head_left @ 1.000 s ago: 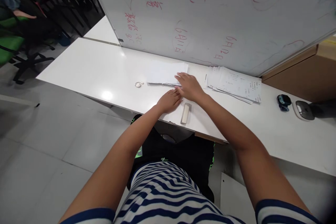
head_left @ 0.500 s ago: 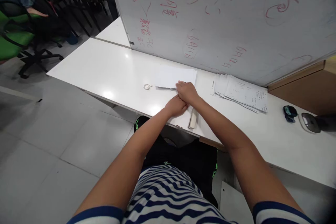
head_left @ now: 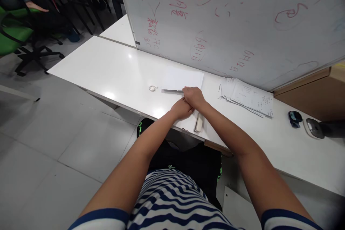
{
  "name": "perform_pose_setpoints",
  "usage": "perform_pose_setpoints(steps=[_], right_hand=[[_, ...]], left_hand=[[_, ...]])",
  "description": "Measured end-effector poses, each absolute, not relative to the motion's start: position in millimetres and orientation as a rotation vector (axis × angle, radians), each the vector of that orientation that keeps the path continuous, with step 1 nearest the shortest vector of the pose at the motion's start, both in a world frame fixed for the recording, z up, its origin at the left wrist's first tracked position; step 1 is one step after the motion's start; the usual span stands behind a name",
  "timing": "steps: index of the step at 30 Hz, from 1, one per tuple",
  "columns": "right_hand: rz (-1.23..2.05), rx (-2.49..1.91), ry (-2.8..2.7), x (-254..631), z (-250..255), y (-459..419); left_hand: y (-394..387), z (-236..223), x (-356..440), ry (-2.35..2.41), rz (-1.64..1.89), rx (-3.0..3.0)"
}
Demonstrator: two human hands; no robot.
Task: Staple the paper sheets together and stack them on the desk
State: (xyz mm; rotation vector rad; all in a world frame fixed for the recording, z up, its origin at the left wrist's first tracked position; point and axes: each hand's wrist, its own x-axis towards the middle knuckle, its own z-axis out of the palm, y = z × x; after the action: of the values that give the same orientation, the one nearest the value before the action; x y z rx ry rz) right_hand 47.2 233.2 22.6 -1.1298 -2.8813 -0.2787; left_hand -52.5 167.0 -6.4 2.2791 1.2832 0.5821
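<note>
Two paper stacks [head_left: 183,78] [head_left: 252,97], at twelve and two o'clock. One stapler [head_left: 199,123], one white coil [head_left: 153,88], one whiteboard [head_left: 229,18], one cardboard box [head_left: 304,95], one dark watch-like device [head_left: 295,117].

Hands [head_left: 188,102] together at paper [head_left: 183,78], stapler [head_left: 198,123] beside

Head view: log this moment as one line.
right hand: at near corner of white papers | left hand: against right hand, grip hidden | stapler: by edge of table

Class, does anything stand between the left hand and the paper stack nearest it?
Yes, partly: the right hand overlaps the left hand and covers the near right corner of the paper stack. Nothing else is visible between them.
</note>
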Motion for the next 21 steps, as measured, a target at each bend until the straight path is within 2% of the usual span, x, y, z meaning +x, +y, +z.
perform_pose_setpoints(steps=[10,17,21], right_hand=[[-0.21,-1.267,-2.807,47.6,25.0,227.9],[0.221,-1.498,-2.533,56.6,36.6,229.9],[0.046,-1.504,-2.284,68.0,47.2,219.4]], left_hand=[[166.9,-7.1,-52.6,1.309,0.532,2.41],[168.6,-9.6,-51.8,1.316,0.552,2.495],[157.3,-5.9,-54.9,1.345,0.673,2.446]])
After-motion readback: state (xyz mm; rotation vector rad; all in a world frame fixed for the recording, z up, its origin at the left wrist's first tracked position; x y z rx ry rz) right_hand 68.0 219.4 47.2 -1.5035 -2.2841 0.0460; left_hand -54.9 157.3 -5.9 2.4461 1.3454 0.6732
